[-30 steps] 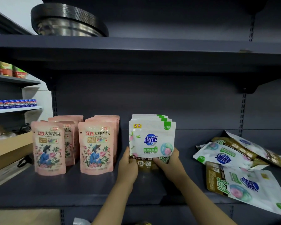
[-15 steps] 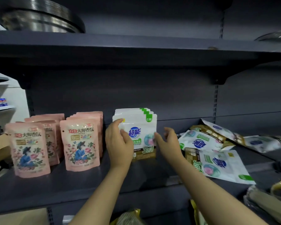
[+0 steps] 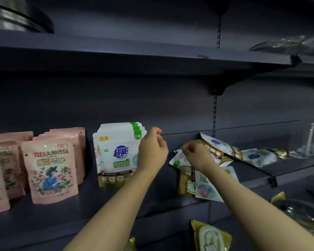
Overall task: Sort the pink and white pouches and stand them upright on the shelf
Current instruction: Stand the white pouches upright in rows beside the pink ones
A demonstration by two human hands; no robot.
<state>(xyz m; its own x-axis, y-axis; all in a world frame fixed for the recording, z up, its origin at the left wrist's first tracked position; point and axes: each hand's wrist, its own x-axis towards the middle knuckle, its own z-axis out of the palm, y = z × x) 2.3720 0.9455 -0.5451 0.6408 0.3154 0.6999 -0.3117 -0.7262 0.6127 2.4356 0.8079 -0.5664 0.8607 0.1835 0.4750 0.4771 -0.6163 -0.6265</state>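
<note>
Forearms reach up from below: I see my left hand (image 3: 152,151) loosely curled, holding nothing, beside the upright white pouches (image 3: 117,151). My right hand (image 3: 198,156) lies curled over the fallen white pouches (image 3: 205,183); grip unclear. Pink pouches (image 3: 51,171) stand leftward on the shelf (image 3: 53,220).

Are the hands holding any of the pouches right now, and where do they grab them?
No. The left hand hangs loosely curled beside the standing white pouches, holding nothing. The right hand hovers over the fallen white pouches, gripping none that I can see.
</note>
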